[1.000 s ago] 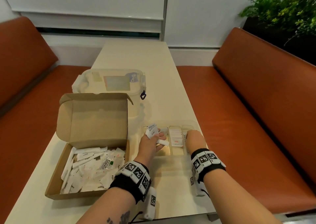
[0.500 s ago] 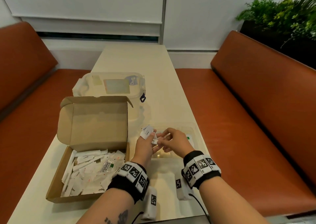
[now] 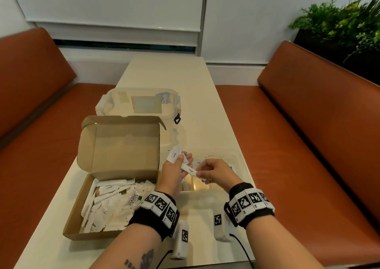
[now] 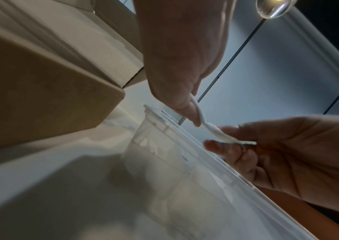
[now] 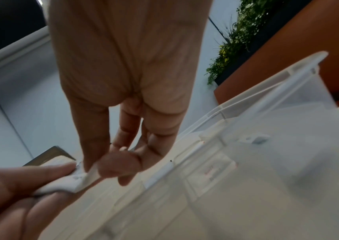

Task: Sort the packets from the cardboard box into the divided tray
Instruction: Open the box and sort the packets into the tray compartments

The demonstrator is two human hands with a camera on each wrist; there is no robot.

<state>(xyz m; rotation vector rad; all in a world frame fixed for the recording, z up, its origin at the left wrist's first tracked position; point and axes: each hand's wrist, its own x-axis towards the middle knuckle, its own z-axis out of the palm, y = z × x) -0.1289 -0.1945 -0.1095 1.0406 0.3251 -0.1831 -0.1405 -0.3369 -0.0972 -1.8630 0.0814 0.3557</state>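
Observation:
An open cardboard box [image 3: 88, 213] on the left holds several white packets [image 3: 111, 203]. The clear divided tray [image 3: 240, 157] lies right of it, under both hands. My left hand [image 3: 174, 174] holds a few white packets, one [image 3: 174, 155] sticking up above the thumb. A long sugar packet [image 3: 192, 171] spans between the hands: my right hand [image 3: 216, 171] pinches its near end between thumb and forefinger while the left still holds the other end. The same sugar packet [image 4: 215, 129] [image 5: 70, 180] shows in both wrist views above the tray rim [image 4: 205, 154] [image 5: 246, 95].
A lidded clear plastic container [image 3: 141, 104] stands behind the box on the cream table [image 3: 185, 77]. Orange bench seats [image 3: 308, 145] run along both sides. A planter with greenery [image 3: 341, 28] sits at the back right.
My right hand left the tray's right compartments, came to the left hand and pinched the end of the long sugar packet. The left hand stayed over the tray's left end.

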